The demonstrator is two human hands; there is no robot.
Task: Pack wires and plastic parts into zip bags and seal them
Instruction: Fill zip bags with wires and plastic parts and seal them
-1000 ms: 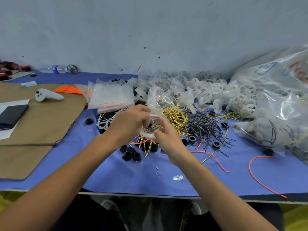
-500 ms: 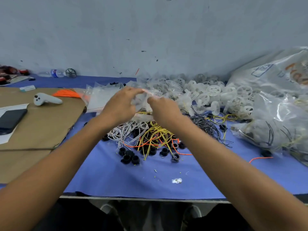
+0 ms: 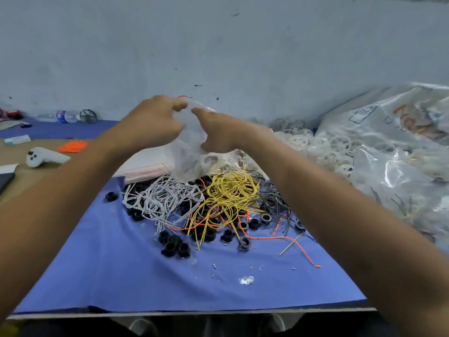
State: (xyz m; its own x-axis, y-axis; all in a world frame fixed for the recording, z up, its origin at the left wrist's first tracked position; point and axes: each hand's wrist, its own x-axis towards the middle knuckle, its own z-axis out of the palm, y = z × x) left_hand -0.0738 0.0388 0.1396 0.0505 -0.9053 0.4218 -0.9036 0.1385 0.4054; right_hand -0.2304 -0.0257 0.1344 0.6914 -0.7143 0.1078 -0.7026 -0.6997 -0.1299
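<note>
My left hand (image 3: 155,122) and my right hand (image 3: 218,132) hold a clear zip bag (image 3: 189,152) up above the pile, pinching its top edge between them. The bag hangs down with some parts inside, blurred. Below it on the blue cloth (image 3: 121,276) lie white wires (image 3: 160,198), yellow wires (image 3: 230,190), black wires (image 3: 274,200), orange wires (image 3: 291,239) and several black plastic rings (image 3: 175,246).
A stack of flat zip bags (image 3: 145,166) lies behind the wires. White plastic wheels (image 3: 323,144) and large filled bags (image 3: 398,152) crowd the right. On cardboard (image 3: 14,181) at left sit a white controller (image 3: 43,156) and orange wires (image 3: 73,145); a bottle (image 3: 60,116) stands by the wall.
Both hands have raised the zip bag from just above the pile to well over it, away from me; the wires underneath are now uncovered.
</note>
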